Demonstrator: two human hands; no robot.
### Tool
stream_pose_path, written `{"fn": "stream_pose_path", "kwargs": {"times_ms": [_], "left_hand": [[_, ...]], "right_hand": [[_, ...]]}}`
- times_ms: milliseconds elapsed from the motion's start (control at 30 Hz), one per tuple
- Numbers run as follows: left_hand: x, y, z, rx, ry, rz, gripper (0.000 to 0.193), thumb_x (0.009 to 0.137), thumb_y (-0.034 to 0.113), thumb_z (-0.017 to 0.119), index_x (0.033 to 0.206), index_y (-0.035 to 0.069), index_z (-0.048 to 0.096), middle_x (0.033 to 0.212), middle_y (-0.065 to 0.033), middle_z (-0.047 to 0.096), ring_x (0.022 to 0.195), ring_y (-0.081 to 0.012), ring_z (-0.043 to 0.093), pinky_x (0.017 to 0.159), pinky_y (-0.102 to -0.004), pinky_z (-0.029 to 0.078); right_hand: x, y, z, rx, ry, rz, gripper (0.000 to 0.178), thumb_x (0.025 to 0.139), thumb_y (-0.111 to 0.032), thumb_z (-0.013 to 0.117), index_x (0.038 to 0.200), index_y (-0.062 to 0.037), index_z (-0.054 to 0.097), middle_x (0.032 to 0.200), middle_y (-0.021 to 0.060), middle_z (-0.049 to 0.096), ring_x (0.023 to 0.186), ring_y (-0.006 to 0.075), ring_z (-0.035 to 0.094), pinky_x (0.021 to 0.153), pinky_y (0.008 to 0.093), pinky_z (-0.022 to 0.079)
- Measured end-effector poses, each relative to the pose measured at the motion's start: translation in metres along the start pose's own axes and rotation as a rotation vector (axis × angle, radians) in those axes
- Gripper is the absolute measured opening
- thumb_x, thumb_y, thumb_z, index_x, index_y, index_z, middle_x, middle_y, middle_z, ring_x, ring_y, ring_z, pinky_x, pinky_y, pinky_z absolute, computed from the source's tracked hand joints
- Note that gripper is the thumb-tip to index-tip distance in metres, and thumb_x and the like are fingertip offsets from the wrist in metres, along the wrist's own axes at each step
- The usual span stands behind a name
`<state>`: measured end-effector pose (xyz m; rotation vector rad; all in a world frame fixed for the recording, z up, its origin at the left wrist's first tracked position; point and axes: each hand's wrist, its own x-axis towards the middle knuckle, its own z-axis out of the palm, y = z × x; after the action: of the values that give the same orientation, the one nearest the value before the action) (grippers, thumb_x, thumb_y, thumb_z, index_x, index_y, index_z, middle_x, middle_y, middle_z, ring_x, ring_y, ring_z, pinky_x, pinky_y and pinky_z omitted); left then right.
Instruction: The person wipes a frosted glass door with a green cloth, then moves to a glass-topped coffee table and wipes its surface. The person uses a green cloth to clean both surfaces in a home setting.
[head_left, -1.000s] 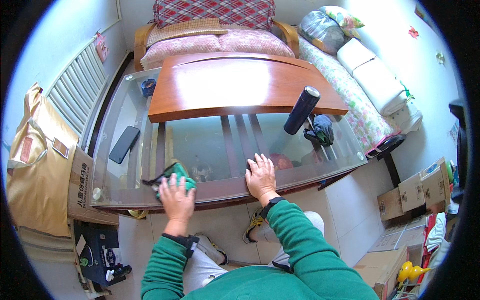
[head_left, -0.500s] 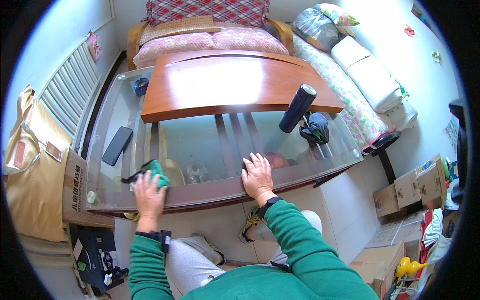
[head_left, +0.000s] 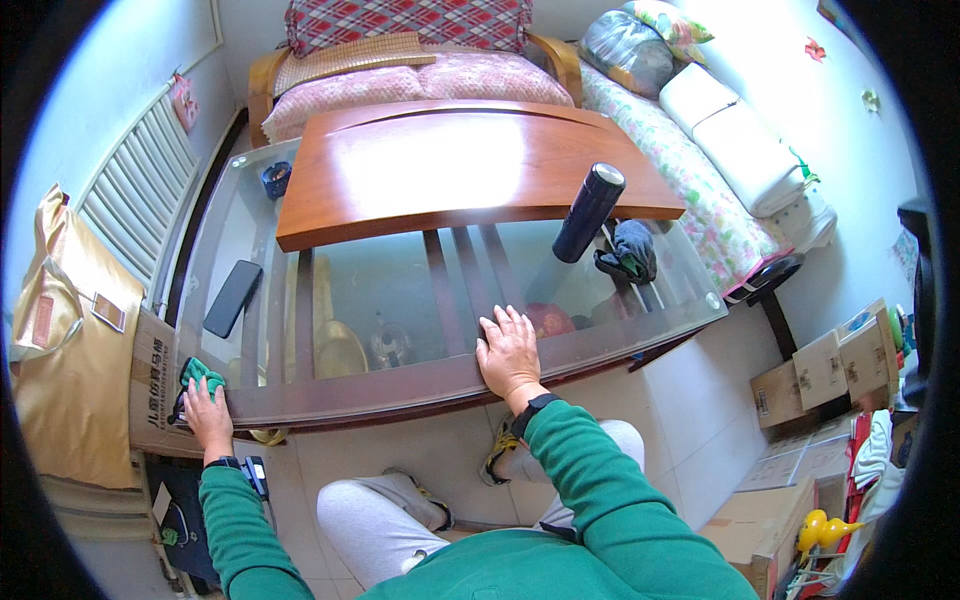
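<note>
My left hand point(head_left: 207, 415) is at the near left corner of the glass-topped coffee table point(head_left: 390, 395), pressing on a bunched green cloth point(head_left: 203, 374). A dark part of the cloth hangs by the corner. The fingers lie over the cloth, which partly hides the glass beneath. My right hand point(head_left: 508, 350) rests flat on the near edge of the glass, fingers spread and holding nothing. A black phone point(head_left: 233, 298) lies on the glass beyond my left hand. Farther right, a dark blue thermos flask point(head_left: 588, 215) stands beside a crumpled dark cloth point(head_left: 630, 252).
A curved brown wooden board point(head_left: 470, 180) covers the table's far part, with a small blue bowl point(head_left: 277, 180) at its left. Behind stands a sofa point(head_left: 400, 85). Cardboard boxes point(head_left: 830, 365) are stacked at right. A gold bag point(head_left: 80, 340) stands left of the table.
My left hand has slid the green cloth leftward along the near edge to the table's corner. My right hand has stayed in place on the glass.
</note>
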<state>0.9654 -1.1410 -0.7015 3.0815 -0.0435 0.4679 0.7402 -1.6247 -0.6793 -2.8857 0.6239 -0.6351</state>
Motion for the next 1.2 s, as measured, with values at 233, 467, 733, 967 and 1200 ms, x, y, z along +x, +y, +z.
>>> {"fn": "stream_pose_path", "kwargs": {"times_ms": [233,467,733,967,1200], "left_hand": [[-0.024,0.05,-0.003,0.016,0.016,0.068,0.047,0.093,0.038,0.053,0.131,0.011,0.053,0.143,-0.0129,0.042,0.132,-0.0386,0.034,0.11,-0.049,0.025],[-0.079,0.158,-0.017,-0.226,0.06,0.324,0.049,0.088,0.038,0.059,0.129,0.012,0.055,0.144,-0.0108,0.041,0.135,-0.0375,0.031,0.112,-0.0509,0.022],[-0.11,0.222,-0.037,-0.3,-0.011,0.405,0.05,0.086,0.036,0.062,0.129,0.012,0.055,0.143,-0.0121,0.041,0.135,-0.04,0.03,0.112,-0.0517,0.02],[-0.124,0.259,-0.043,-0.25,-0.042,0.432,0.052,0.088,0.041,0.058,0.131,0.011,0.054,0.145,-0.0116,0.04,0.135,-0.0389,0.029,0.112,-0.0516,0.02],[-0.165,0.33,-0.055,-0.321,-0.013,0.609,0.054,0.085,0.041,0.062,0.13,0.012,0.054,0.144,-0.0137,0.041,0.134,-0.0408,0.03,0.111,-0.0533,0.021]], "right_hand": [[-0.002,0.002,0.005,0.036,0.019,0.005,0.039,0.086,-0.028,0.058,0.12,-0.0109,0.059,0.136,0.0143,0.049,0.131,0.0314,0.038,0.112,0.0473,0.024],[-0.006,0.021,-0.005,0.533,0.079,0.067,0.029,0.078,-0.016,0.066,0.106,-0.0072,0.064,0.123,0.0148,0.059,0.125,0.0353,0.046,0.107,0.0449,0.034],[-0.115,0.048,-0.054,0.595,0.074,-0.007,0.024,0.076,-0.008,0.066,0.1,-0.0072,0.066,0.116,0.0132,0.061,0.12,0.0341,0.05,0.102,0.0434,0.039],[-0.147,0.088,-0.054,0.659,-0.174,0.174,0.024,0.081,-0.017,0.062,0.102,-0.0066,0.066,0.109,0.0131,0.063,0.108,0.0317,0.056,0.095,0.0396,0.044],[-0.212,0.113,-0.015,0.682,-0.613,0.244,0.031,0.084,-0.029,0.058,0.104,-0.0064,0.066,0.103,0.0182,0.066,0.097,0.0362,0.062,0.083,0.0425,0.049]]}}
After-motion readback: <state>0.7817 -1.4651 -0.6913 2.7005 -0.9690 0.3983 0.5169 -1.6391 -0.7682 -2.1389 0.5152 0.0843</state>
